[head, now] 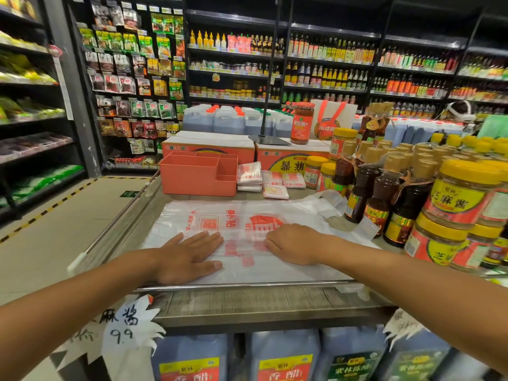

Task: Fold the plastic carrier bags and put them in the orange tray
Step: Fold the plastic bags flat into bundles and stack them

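A white plastic carrier bag [242, 215] with red print lies spread flat on the grey shelf top, its handles trailing to the right toward the bottles. My left hand [189, 255] rests palm down on the bag's near left part, fingers spread. My right hand [292, 243] presses on the bag's middle, fingers curled down onto the plastic. The orange tray [198, 174], with several compartments, stands behind the bag at the left. Several folded bags [250, 176] lie stacked just to the right of the tray, on the shelf top.
Dark sauce bottles [382, 193] and yellow-lidded jars [461, 193] crowd the right side of the shelf top. Orange cartons [209, 145] and a red jar [302, 123] stand behind the tray. A metal rail [247, 285] runs along the front edge. An aisle lies to the left.
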### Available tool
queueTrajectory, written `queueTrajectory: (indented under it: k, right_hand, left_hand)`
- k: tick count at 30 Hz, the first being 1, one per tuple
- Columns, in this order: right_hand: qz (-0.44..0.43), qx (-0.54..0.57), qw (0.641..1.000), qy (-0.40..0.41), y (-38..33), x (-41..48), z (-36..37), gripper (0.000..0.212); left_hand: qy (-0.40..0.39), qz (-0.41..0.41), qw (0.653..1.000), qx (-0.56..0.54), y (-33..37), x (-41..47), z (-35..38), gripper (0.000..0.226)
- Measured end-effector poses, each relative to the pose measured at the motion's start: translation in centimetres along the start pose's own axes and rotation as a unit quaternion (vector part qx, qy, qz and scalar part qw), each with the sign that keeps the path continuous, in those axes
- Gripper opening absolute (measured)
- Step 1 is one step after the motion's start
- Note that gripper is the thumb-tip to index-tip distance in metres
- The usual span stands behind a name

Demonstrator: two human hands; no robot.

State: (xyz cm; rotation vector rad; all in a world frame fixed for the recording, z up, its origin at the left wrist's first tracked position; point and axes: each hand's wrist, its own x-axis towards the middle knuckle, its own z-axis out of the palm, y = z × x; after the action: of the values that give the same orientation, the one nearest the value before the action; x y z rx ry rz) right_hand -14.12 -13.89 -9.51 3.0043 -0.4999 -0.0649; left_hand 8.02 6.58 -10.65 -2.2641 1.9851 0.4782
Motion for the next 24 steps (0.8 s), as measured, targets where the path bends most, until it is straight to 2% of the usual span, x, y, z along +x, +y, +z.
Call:
queueTrajectory:
  k: [5,10,17,20,22,24]
  right_hand:
    - [0.048,0.004,0.999,-0.011,2.9,-2.3,0.1,0.044]
    - [0.061,0.018,0.998,-0.011,4.7,-3.7,0.4,0.041]
    - [0.066,0.048,0.997,-0.002,5.1,-3.4,0.1,0.044]
    - [0.045,0.054,0.997,0.034,5.1,-3.8,-0.3,0.041]
    - [0.027,0.065,0.996,0.06,4.9,-4.1,-0.4,0.033]
    - [0.01,0.082,0.995,0.062,4.8,-4.3,-0.3,0.035]
  left_hand:
    - [-0.001,-0.002,1.0,0.0,0.1,0.0,0.0,0.104]
    - [-0.002,-0.003,1.0,0.003,0.1,0.1,0.1,0.088]
    - [0.006,0.0,1.0,0.01,-0.2,0.4,0.4,0.085]
    - [0.033,-0.002,0.999,0.007,-0.2,0.4,0.3,0.076]
    - [0.07,0.003,0.998,0.001,-0.2,0.3,0.2,0.072]
    - [0.115,0.01,0.993,-0.011,-0.2,0.2,0.0,0.065]
